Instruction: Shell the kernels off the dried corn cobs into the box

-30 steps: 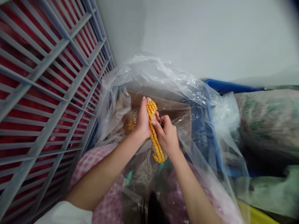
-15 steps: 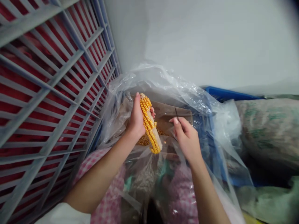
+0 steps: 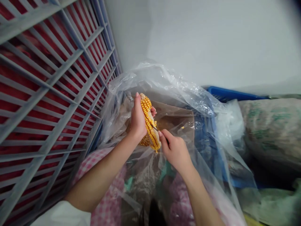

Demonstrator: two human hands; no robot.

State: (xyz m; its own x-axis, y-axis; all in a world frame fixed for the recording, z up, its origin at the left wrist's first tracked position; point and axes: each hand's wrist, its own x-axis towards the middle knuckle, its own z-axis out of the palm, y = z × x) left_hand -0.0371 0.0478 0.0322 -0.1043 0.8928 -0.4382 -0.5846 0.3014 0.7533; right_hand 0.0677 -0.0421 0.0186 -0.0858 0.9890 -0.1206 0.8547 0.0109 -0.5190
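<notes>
My left hand (image 3: 138, 121) is wrapped round a corn cob (image 3: 148, 117), which stands tilted with its lower end toward me. Yellow kernels cover its left side, while a pale strip on its right is stripped bare. In my right hand (image 3: 172, 147) is a thin dark pick (image 3: 154, 127), its tip against the cob at the border of kernels and bare strip. Below the cob, loose kernels (image 3: 144, 141) lie in a clear plastic bag (image 3: 162, 81). One loose kernel (image 3: 182, 127) shows to the right, above the brown cardboard (image 3: 174, 110).
A grey slatted crate (image 3: 77, 47) with red contents rises on my left. On the right are a blue crate (image 3: 235, 94) and a full pale sack (image 3: 275, 128). A white wall (image 3: 199, 40) stands behind. My legs in pink checks (image 3: 105, 185) are below.
My right hand has moved left and down, bringing the pick from clear of the cob onto it. My left hand holds the cob in nearly the same place.
</notes>
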